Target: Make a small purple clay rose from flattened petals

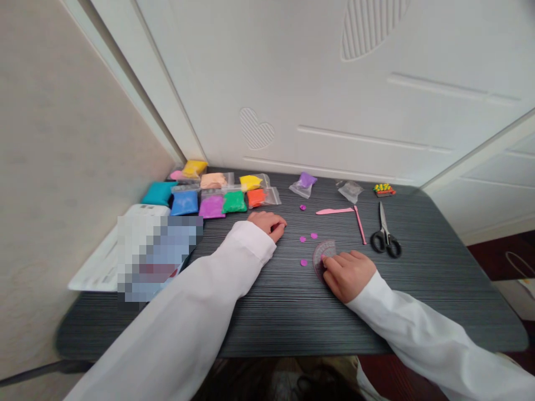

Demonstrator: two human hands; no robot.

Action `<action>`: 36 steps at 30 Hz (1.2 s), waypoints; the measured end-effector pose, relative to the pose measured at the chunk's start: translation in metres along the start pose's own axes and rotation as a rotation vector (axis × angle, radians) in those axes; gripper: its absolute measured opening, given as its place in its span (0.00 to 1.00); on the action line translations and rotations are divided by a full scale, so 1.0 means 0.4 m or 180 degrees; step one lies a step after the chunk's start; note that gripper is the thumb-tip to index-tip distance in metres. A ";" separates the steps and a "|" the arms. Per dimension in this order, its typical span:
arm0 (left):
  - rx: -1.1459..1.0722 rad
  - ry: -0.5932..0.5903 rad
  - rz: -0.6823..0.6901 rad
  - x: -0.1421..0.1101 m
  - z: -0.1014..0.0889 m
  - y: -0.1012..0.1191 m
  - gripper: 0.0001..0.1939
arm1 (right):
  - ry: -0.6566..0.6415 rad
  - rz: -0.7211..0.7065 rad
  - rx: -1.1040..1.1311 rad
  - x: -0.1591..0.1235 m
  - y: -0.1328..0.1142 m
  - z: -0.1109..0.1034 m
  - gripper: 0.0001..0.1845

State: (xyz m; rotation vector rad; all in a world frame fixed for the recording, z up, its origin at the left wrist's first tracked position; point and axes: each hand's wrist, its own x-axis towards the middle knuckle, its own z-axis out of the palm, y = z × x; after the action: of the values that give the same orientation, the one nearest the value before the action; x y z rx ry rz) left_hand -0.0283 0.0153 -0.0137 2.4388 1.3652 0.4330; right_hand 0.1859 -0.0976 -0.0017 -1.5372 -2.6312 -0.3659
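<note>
My right hand (350, 274) rests on a clear half-round protractor (331, 248), fingers curled and pressing its straight side against the dark table. A bit of purple shows by the fingertips, partly hidden. Left of the protractor lie small flat purple clay discs (304, 262), with others (303, 239) a little farther back. A thicker purple clay piece (302, 207) sits behind them. My left hand (267, 224) lies on the table left of the discs, loosely bent, with a gap between thumb and fingers and nothing visible in it.
Bags of coloured clay (185, 203) crowd the back left, near a white packet (104, 256) and a blurred-out item. A purple clay bag (306, 181) and a clear bag (351, 191) stand behind. Pink modelling tools (334, 211), scissors (385, 234) and a small colourful model (383, 190) lie right.
</note>
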 end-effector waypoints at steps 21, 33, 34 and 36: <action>0.0058 0.0037 -0.0139 -0.022 -0.005 0.009 0.13 | 0.0055 0.0903 0.0962 -0.009 0.000 -0.048 0.14; -0.0003 -0.0022 -0.0121 -0.023 -0.006 0.008 0.14 | -0.0441 0.1172 0.0580 -0.012 -0.074 -0.081 0.16; -0.0008 -0.0023 -0.0120 -0.023 -0.006 0.008 0.14 | -0.0438 0.1164 0.0502 -0.008 -0.078 -0.082 0.15; -0.0017 -0.0025 -0.0118 -0.023 -0.005 0.008 0.13 | -0.0493 0.1202 0.0343 0.001 -0.089 -0.080 0.13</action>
State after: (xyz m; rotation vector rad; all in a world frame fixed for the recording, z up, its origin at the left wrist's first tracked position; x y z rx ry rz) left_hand -0.0312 0.0060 -0.0115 2.4043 1.4020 0.4170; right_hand 0.1531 -0.1214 0.0233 -2.0404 -2.3382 -0.0790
